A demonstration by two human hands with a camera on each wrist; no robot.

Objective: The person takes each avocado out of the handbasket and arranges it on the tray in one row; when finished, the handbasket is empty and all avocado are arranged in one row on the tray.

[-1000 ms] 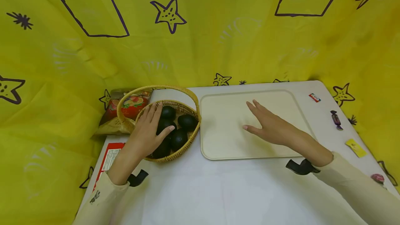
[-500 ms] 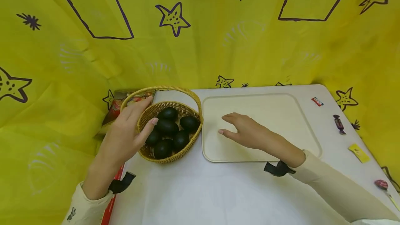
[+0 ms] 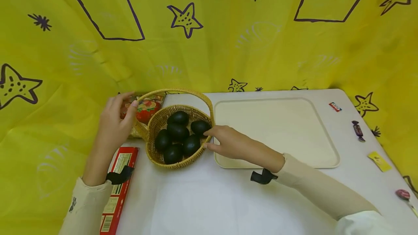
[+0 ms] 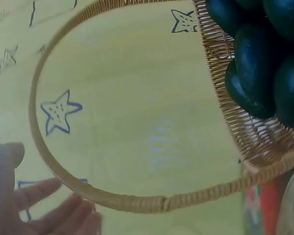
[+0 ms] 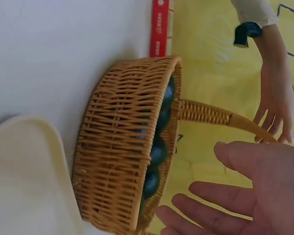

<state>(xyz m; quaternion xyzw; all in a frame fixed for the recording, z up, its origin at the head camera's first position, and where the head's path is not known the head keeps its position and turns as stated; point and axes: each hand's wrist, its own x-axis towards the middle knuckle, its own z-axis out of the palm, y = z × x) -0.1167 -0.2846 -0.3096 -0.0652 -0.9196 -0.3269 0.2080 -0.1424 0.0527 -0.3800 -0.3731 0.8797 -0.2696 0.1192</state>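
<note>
A wicker basket (image 3: 183, 163) with a tall arched handle (image 3: 186, 91) stands left of the table's middle. Several dark green avocados (image 3: 177, 132) lie in it. My left hand (image 3: 114, 124) is at the left side of the handle, thumb and fingers spread; in the left wrist view its fingertips reach right up to the handle (image 4: 137, 203). On the other side, my right hand (image 3: 232, 142) has its fingertips by the basket's right rim, overlapping it in the head view. The right wrist view shows that hand's fingers (image 5: 220, 196) loosely extended, holding nothing.
A cream tray (image 3: 274, 130) lies right of the basket, under my right forearm. A red box (image 3: 112, 206) and a colourful bag (image 3: 151, 110) sit at left. Along the right edge are wrapped sweets (image 3: 358, 131), a yellow packet (image 3: 380, 161) and a lollipop (image 3: 403, 194).
My left hand has moved from over the avocados leftward to the handle's left side. My right hand has come left across the tray to the basket's right rim.
</note>
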